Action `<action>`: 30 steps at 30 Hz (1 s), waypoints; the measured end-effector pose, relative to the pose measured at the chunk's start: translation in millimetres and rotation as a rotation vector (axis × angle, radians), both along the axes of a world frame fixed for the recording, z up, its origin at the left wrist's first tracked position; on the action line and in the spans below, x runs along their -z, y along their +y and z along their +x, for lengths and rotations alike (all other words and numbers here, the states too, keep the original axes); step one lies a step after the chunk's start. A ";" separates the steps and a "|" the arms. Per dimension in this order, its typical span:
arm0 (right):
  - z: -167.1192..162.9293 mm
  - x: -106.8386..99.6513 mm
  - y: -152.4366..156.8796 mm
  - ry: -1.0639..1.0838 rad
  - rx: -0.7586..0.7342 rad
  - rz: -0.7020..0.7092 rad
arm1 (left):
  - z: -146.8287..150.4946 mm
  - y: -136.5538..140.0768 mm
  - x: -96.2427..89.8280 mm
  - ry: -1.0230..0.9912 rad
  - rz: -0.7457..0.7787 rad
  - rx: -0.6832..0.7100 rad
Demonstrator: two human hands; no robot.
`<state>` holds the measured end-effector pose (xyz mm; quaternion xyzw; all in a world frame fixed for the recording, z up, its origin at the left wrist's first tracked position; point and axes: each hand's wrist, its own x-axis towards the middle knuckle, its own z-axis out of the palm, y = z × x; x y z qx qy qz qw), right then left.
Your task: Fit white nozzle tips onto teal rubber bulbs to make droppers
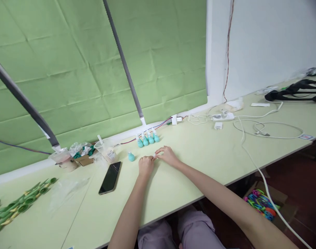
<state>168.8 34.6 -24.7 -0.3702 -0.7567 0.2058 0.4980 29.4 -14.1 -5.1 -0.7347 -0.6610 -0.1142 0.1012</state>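
Over the table, my left hand (pixel 145 166) and my right hand (pixel 168 156) meet fingertip to fingertip. Both pinch at a small white piece (pixel 154 155), mostly covered by the fingers and too small to name. Left of my left hand stands a single teal bulb-shaped bottle (pixel 131 157) with no white top. Just beyond the hands, several teal bulb-shaped bottles with white tops (pixel 151 139) stand in a row. A black phone (pixel 110 177) lies to the left of my left forearm.
Back left are a lidded drink cup (pixel 66 162), a cardboard box (pixel 84 159) and a plastic cup (pixel 108 152). Green plastic parts (pixel 25 200) lie far left. A power strip (pixel 223 116) and white cables (pixel 242 131) are on the right. Below sits a box of colourful items (pixel 262 204).
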 end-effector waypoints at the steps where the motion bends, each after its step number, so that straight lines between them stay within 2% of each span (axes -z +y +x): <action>1: 0.2 0.0 -0.2 0.001 0.004 0.001 | 0.3 -0.3 -0.1 0.002 0.003 0.002; 8: 2.3 -1.5 -5.1 0.037 -0.025 0.010 | 0.5 -1.9 -0.3 -0.048 -0.016 0.001; 14: 3.9 -2.6 -4.6 0.017 0.023 -0.028 | 1.8 -2.7 -0.6 -0.080 -0.023 -0.012; 20: 2.1 0.5 -4.6 0.015 -0.041 0.048 | 0.5 -1.0 2.6 -0.076 0.025 -0.005; 24: 0.5 0.6 -5.6 0.039 -0.024 0.080 | -0.4 -0.4 4.8 -0.091 0.017 -0.006; 30: 1.8 -2.2 -7.6 0.087 -0.004 -0.001 | 0.4 -1.0 3.9 -0.100 -0.002 -0.021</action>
